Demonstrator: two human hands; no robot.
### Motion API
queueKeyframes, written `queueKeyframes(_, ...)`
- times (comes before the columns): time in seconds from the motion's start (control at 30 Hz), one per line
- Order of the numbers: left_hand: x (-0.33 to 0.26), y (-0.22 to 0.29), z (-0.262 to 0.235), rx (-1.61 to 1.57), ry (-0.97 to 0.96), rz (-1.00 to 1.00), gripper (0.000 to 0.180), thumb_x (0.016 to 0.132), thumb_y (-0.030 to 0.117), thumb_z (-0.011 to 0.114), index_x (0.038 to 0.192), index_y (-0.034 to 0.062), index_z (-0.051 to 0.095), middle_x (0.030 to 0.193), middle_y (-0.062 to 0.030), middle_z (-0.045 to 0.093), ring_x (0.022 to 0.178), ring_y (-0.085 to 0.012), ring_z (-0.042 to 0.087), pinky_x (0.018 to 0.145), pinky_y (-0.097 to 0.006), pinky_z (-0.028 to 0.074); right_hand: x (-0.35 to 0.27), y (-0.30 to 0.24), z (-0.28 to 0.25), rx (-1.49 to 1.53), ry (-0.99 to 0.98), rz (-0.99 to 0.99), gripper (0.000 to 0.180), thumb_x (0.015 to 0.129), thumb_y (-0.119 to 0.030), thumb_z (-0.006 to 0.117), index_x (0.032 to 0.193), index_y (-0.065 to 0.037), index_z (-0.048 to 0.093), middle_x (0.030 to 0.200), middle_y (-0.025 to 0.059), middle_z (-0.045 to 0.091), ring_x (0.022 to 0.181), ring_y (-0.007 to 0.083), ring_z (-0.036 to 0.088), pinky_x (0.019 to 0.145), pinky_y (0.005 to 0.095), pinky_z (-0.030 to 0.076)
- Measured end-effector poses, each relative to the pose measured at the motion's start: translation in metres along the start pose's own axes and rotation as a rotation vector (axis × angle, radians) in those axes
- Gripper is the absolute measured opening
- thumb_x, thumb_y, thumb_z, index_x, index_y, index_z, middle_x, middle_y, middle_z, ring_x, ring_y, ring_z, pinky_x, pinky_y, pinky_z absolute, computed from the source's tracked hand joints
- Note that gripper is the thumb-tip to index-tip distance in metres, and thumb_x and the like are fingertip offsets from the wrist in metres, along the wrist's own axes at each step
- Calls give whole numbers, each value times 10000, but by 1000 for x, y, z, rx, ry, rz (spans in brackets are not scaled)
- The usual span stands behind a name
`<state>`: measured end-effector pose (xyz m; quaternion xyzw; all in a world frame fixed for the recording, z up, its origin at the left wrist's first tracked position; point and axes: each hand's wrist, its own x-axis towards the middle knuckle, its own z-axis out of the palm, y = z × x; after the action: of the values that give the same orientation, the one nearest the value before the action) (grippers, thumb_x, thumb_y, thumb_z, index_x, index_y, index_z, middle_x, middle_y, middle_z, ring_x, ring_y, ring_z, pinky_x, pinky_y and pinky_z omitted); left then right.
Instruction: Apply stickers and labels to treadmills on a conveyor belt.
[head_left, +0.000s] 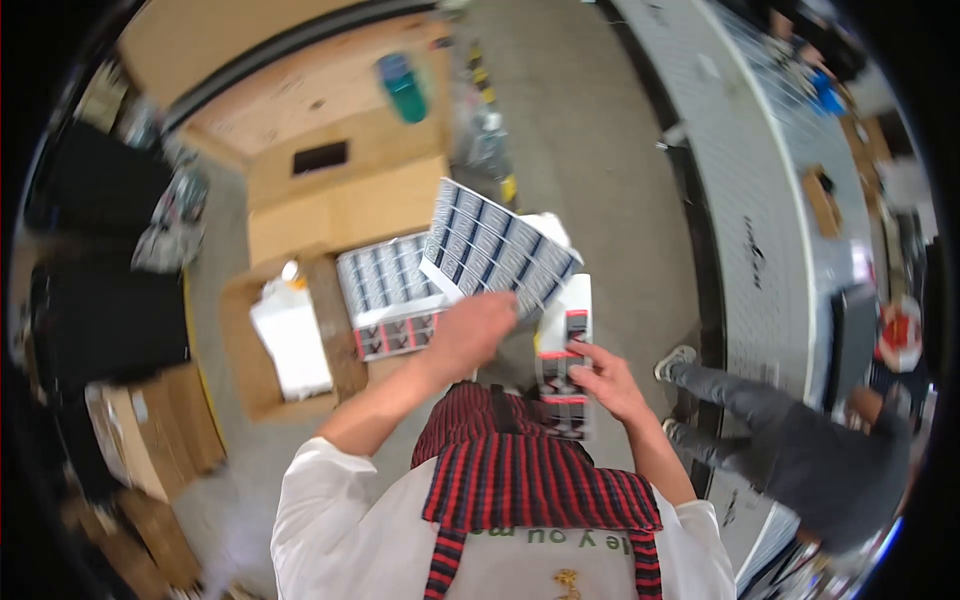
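Note:
My left hand is closed at the lower edge of a tilted sheet of blue-and-white labels, raised in front of me. In my right hand hangs a narrow strip of black, white and pink labels, gripped along its right edge. To the left of the raised sheet, more blue-and-white label sheets lie flat. Below them, a sheet of black-and-pink labels rests close to my left wrist.
Left of the label sheets stands an open cardboard box with white sheets inside. A teal bottle sits at the far end, beside a clear bottle. A long white bench runs along the right, where another person stands.

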<state>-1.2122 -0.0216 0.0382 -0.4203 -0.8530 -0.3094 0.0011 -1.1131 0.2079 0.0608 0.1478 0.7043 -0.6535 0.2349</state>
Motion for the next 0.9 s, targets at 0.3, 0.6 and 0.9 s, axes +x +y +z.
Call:
queueKeyframes(0.3,91,116,53,-472,-123,411,382,690,131,643,1030,23,507,1125,-145,479,1030,-273,470,892,-364,354,-75,50,-47,755,764,-319,268,806,-100,559,1043,25,536,978,91,587,875,160,555,776,320,457)
queueKeyframes(0.6,169,196,195,-1431,-830,-530,471,819,192,572,1226,80,364,1128,-53,496,943,-170,511,744,-303,434,-213,133,-87,702,1136,-628,339,807,-133,577,1121,-27,501,1041,45,571,957,140,524,846,307,423)
queueKeyframes(0.9,206,402,296,-1638,-1063,-223,376,876,105,449,1227,8,355,1177,-90,473,1042,-204,485,903,-346,391,-328,229,-101,516,1593,-108,304,728,-137,654,1004,-36,578,929,48,615,822,116,559,744,270,446)
